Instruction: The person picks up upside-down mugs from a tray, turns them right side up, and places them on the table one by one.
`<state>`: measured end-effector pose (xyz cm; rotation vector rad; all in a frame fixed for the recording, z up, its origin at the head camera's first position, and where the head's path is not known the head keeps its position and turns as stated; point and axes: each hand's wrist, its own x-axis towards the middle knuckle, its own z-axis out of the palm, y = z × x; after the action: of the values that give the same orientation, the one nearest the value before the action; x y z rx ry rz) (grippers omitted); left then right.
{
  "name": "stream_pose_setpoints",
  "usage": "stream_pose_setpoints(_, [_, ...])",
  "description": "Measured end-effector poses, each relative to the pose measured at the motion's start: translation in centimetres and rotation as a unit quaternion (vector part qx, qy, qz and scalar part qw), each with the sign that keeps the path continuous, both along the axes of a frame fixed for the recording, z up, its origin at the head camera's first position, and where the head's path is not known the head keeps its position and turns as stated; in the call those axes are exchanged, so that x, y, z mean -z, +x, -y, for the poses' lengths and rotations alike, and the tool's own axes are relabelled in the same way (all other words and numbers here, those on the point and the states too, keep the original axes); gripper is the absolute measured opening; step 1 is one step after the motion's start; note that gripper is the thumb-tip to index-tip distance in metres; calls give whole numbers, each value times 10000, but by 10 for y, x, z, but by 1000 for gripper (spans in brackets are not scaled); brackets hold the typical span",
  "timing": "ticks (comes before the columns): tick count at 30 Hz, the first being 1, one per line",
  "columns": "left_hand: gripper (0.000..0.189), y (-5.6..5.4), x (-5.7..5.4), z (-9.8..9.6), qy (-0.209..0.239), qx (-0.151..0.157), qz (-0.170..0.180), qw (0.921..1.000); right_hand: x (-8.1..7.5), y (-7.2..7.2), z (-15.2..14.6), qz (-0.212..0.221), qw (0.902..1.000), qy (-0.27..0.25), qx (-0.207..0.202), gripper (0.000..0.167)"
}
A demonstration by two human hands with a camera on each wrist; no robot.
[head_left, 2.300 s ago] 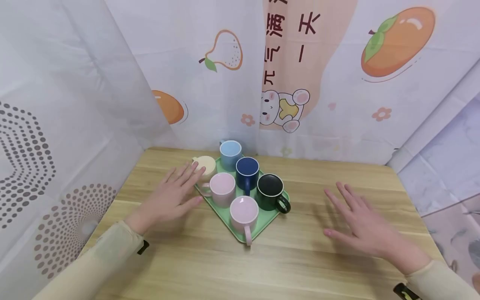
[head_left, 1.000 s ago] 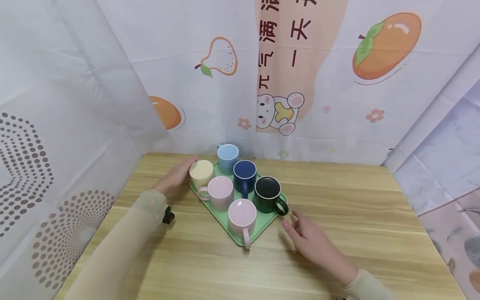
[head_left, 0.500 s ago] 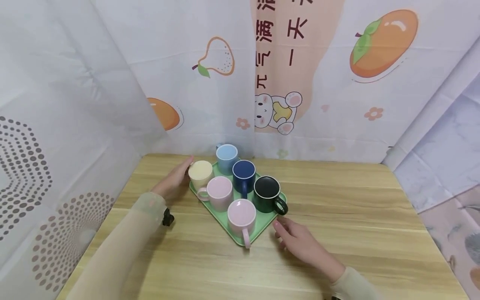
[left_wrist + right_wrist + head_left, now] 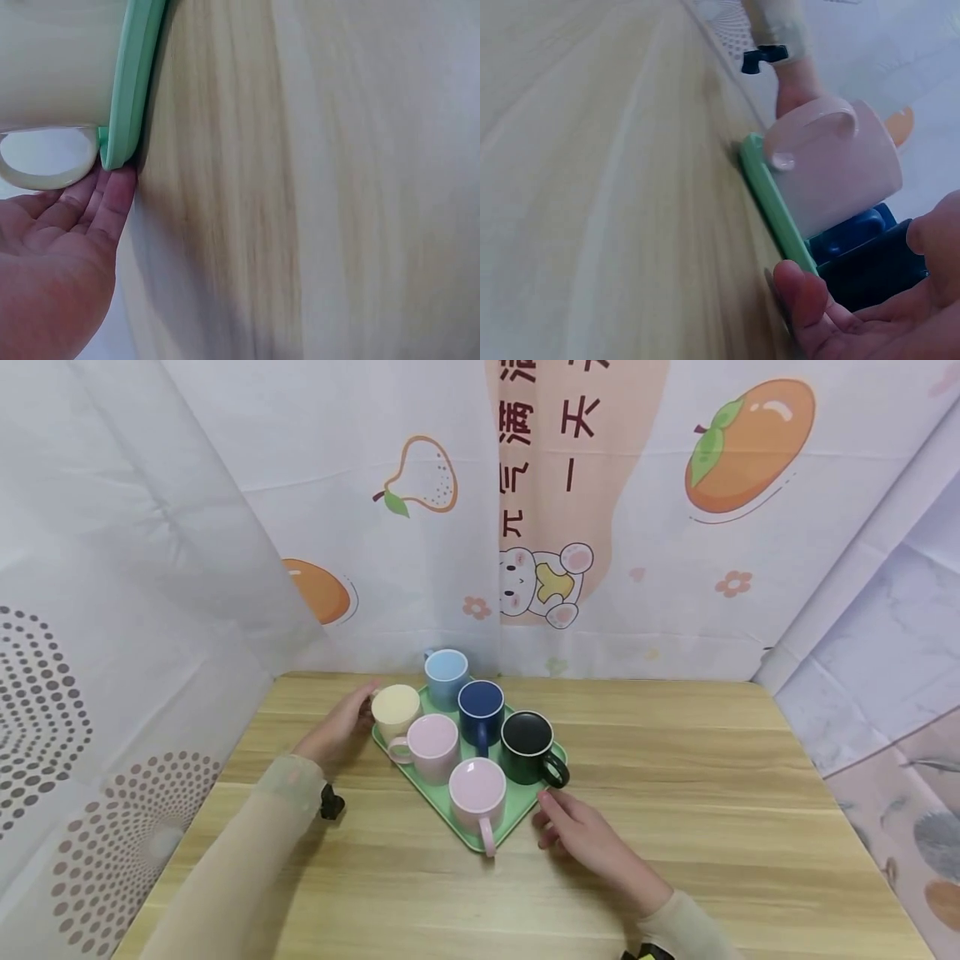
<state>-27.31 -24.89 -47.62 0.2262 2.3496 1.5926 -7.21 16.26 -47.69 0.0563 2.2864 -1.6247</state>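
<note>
A green tray [image 4: 442,802] bears several mugs on the wooden table. My left hand [image 4: 340,727] is at its left corner beside a cream mug [image 4: 397,710]. In the left wrist view, the left hand's nearly straight fingers [image 4: 112,199] touch the underside of the tray's corner, just below the cream mug's handle. My right hand [image 4: 585,835] holds the tray's right edge, thumb at the rim below the dark green mug [image 4: 527,752] and fingers curled beneath. The right wrist view has these fingertips [image 4: 799,289] against the rim. Pink mugs [image 4: 478,793], a navy mug [image 4: 481,714] and a light blue mug [image 4: 446,678] fill the tray.
Handles of the front pink mug and the dark green mug jut past the tray's rim. A printed white curtain [image 4: 360,527] hangs along the table's back edge, and another cloth [image 4: 135,693] along the left. Bare wooden table [image 4: 675,760] lies to the right.
Both hands came down from above the table to the tray. The left went round the cream mug to the corner; the right moved left to the right edge. My head view shifted slightly.
</note>
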Motion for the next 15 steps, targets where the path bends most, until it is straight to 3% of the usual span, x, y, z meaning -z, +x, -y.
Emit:
stream_pose_setpoints(6, [71,5,3,5,222,-143,229,9994,4,-4,2,116,9997,-229,51,56])
stream_pose_setpoints(11, [71,7,4,5,-28,-240,120,9996,7,-5,1,42,9990,-452,6,56])
stream_pose_setpoints(15, [72,8,3,-1,-170,-13,-70,9998,7,-3,-2,47,9987,-458,203,55])
